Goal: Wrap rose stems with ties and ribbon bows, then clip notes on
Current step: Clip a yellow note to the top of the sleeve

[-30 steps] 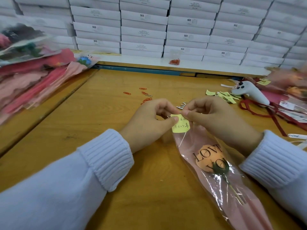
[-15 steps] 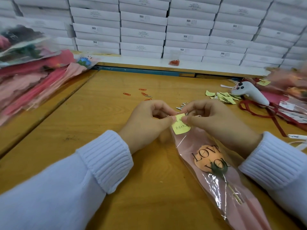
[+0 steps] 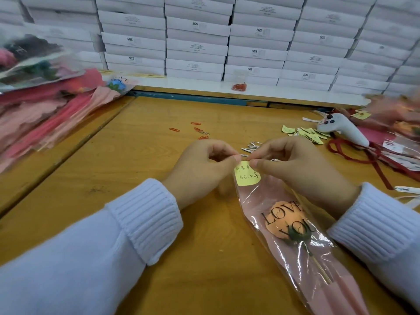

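The left hand is pinching the top edge of the yellow note, thumb and finger curled tight on it. The right hand is pinching the same note from the other side. I am seeing the note sitting at the top end of the wrapped rose, which is lying on the wooden table in the lower right of the frame. Red paper clips are lying just above the hands. A pile of notes is lying at the right, near a red ribbon.
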`<state>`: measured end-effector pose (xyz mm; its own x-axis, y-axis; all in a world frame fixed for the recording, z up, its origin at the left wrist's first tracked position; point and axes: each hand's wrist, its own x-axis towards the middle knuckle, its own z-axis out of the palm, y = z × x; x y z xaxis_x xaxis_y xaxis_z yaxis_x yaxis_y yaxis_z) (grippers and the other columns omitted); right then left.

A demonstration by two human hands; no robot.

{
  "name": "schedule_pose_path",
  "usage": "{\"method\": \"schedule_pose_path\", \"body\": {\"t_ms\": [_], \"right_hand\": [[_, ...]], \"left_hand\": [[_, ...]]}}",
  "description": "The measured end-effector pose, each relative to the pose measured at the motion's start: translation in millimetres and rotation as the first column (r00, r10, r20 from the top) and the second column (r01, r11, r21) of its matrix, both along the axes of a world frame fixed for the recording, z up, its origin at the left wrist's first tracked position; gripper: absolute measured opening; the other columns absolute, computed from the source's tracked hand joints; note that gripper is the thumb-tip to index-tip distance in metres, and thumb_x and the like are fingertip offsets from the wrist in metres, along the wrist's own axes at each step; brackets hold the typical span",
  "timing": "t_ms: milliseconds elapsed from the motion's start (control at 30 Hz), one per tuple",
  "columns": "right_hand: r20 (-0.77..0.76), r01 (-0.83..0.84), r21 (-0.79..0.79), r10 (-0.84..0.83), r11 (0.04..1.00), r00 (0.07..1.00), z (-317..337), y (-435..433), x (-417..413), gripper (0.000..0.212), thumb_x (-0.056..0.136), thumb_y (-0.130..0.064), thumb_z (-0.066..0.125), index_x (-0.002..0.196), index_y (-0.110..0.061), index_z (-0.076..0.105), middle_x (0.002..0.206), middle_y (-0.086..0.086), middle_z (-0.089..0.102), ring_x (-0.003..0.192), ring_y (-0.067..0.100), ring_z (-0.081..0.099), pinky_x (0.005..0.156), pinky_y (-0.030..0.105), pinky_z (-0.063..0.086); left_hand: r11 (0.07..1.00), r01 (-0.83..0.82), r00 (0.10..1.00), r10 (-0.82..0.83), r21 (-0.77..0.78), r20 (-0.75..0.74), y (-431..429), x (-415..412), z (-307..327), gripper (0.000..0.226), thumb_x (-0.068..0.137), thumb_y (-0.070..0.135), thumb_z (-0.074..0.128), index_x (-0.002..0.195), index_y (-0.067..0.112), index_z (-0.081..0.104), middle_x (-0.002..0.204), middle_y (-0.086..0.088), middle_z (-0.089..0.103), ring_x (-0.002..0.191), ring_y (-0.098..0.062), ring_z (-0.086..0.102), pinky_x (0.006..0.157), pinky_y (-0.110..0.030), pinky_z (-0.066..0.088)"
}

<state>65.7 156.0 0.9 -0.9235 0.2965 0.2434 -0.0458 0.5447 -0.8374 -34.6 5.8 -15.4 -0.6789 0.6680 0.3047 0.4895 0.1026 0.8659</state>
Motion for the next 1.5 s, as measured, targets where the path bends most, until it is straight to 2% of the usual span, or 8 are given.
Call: {"method": "schedule_pose_path", "body": {"t_ms": [167,267,400,500,667,1233,1367,1500], "right_hand": [[0.014,0.025,0.000,-0.025,1.000,1.000,-0.3,0.5,-2.0,0.006,0.079,-0.010,0.073,0.078,-0.016,0.074,0.074,-0.001,0.072,0.070,0.004,0.066,0.060,0.009,0.046],[0.030,0.022,0.027,-0.022,0.999,0.999,-2.0,1.7,-2.7,0.008,0.079,-0.011,0.073,0.076,-0.019,0.074,0.073,0.000,0.071,0.069,0.004,0.064,0.062,0.010,0.046],[0.018,0.019,0.037,-0.019,0.999,1.000,-2.7,2.9,-2.5,0.011,0.078,-0.012,0.074,0.072,-0.021,0.074,0.073,0.002,0.070,0.070,0.005,0.063,0.067,0.013,0.047],[0.020,0.003,0.051,-0.004,0.999,1.000,-2.4,2.9,-3.6,0.010,0.078,-0.012,0.074,0.073,-0.021,0.074,0.072,0.002,0.070,0.069,0.004,0.062,0.068,0.011,0.046],[0.021,-0.010,0.057,0.008,0.998,1.000,-3.9,3.8,-3.8,0.009,0.078,-0.011,0.073,0.074,-0.019,0.074,0.072,0.003,0.069,0.068,0.003,0.061,0.067,0.009,0.045],[0.024,-0.020,0.053,0.019,0.998,1.000,-6.6,5.3,-3.0,0.009,0.079,-0.012,0.073,0.075,-0.020,0.074,0.071,-0.001,0.069,0.067,0.001,0.061,0.064,0.009,0.044],[0.018,-0.006,0.036,0.005,0.999,1.000,-6.9,5.4,-2.6,0.010,0.079,-0.014,0.074,0.074,-0.022,0.074,0.072,0.000,0.070,0.069,0.003,0.062,0.065,0.009,0.044],[0.006,-0.005,0.024,0.004,1.000,1.000,-6.8,4.5,-1.6,0.011,0.079,-0.012,0.074,0.074,-0.021,0.074,0.070,-0.002,0.069,0.066,0.001,0.061,0.064,0.008,0.044]], "left_hand": [[0.907,-0.325,0.945,0.299,-0.268,-0.135,-1.7,-62.3,0.4,0.015,0.092,0.025,0.059,0.107,0.024,0.059,0.101,0.010,0.059,0.086,-0.002,0.053,0.070,-0.017,0.040],[0.796,-0.412,0.910,0.387,-0.445,-0.150,0.1,-89.5,-4.1,0.024,0.091,0.034,0.060,0.111,0.021,0.060,0.106,0.004,0.058,0.093,-0.014,0.052,0.088,-0.032,0.043],[0.743,-0.448,0.893,0.350,-0.497,-0.283,13.0,-91.8,-8.9,0.033,0.088,0.056,0.053,0.102,0.027,0.058,0.085,0.011,0.055,0.090,-0.014,0.052,0.107,-0.052,0.031],[0.771,-0.390,0.915,0.261,-0.503,-0.308,20.6,-86.1,-10.3,0.030,0.083,0.060,0.056,0.086,0.030,0.053,0.081,0.015,0.053,0.089,-0.012,0.051,0.106,-0.049,0.029],[0.797,-0.343,0.932,0.220,-0.498,-0.290,25.5,-82.0,-8.8,0.020,0.088,0.044,0.060,0.074,0.032,0.054,0.077,0.017,0.050,0.096,-0.013,0.051,0.105,-0.045,0.032],[0.737,-0.402,0.855,0.090,-0.543,-0.510,25.5,-74.1,-11.2,0.024,0.096,0.035,0.049,0.103,0.016,0.063,0.101,0.001,0.063,0.097,-0.017,0.057,0.099,-0.040,0.038],[0.775,-0.357,0.878,0.088,-0.521,-0.471,24.5,-71.3,-11.2,0.019,0.097,0.029,0.049,0.106,0.015,0.058,0.105,0.000,0.060,0.096,-0.015,0.055,0.090,-0.032,0.045],[0.860,-0.343,0.904,0.193,-0.378,-0.381,20.3,-69.8,-8.3,0.010,0.098,0.024,0.048,0.103,0.017,0.052,0.092,0.001,0.064,0.086,-0.013,0.059,0.075,-0.026,0.044]]}}
